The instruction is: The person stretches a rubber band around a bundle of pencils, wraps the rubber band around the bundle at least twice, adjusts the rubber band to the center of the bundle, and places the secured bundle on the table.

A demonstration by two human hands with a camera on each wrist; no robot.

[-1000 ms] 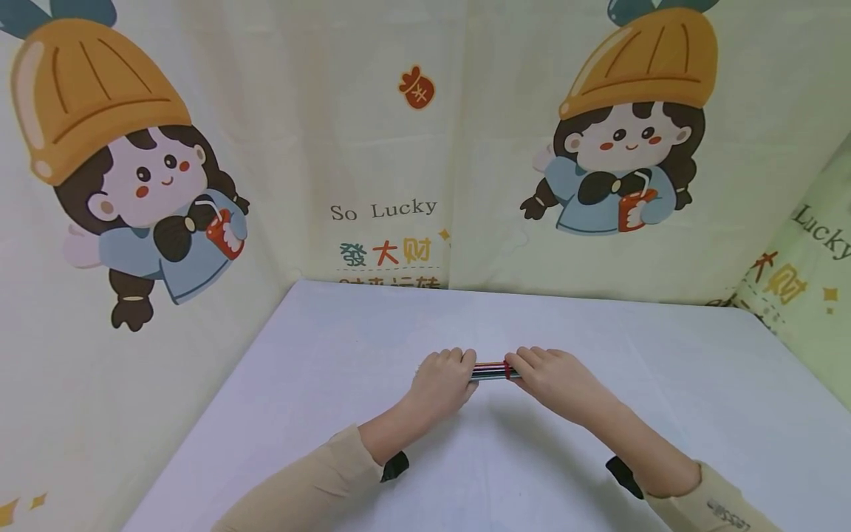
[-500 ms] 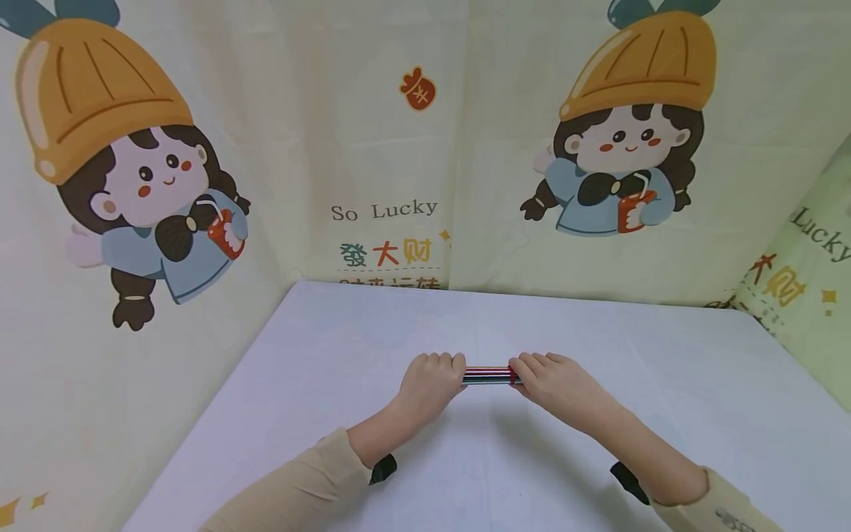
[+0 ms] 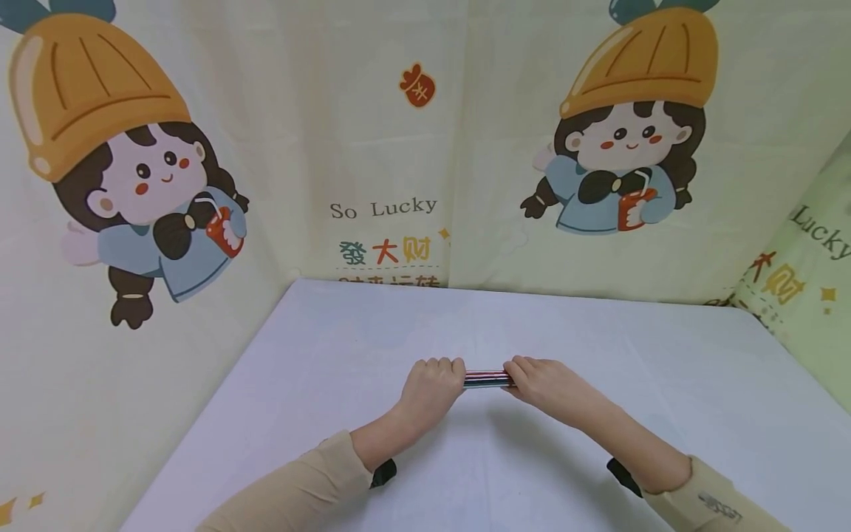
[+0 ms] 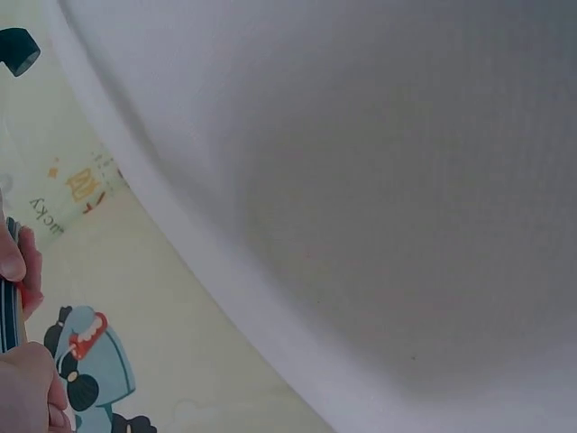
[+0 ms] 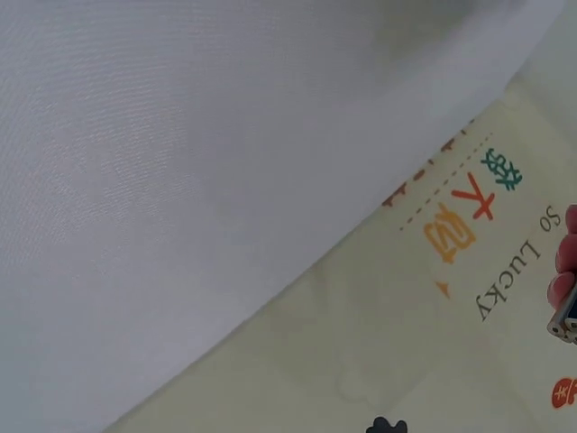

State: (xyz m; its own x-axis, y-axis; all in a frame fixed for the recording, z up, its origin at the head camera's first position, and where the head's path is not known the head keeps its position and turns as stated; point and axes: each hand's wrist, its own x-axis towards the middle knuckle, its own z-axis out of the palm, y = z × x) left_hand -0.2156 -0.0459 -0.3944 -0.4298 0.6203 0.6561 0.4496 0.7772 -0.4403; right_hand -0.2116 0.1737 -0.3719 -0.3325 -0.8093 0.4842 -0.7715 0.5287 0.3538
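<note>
A bundle of pencils is held level above the white table, one hand toward each end. My left hand grips the left part, its fingers wrapped over the top. My right hand grips the right part, also from above. Only the striped middle shows between them in the head view. In the left wrist view the pencils run between both hands at the left edge, with a bit of red band by the right hand. Blunt pencil ends poke out below the fingers in the right wrist view.
A white-covered table lies beneath the hands. Behind it hangs a cream curtain printed with cartoon figures and lettering. Black wrist camera mounts show below the forearms.
My left hand has slid left along the bundle, showing more of its middle, then stayed. My right hand has shifted slightly left and now covers the red band in the head view.
</note>
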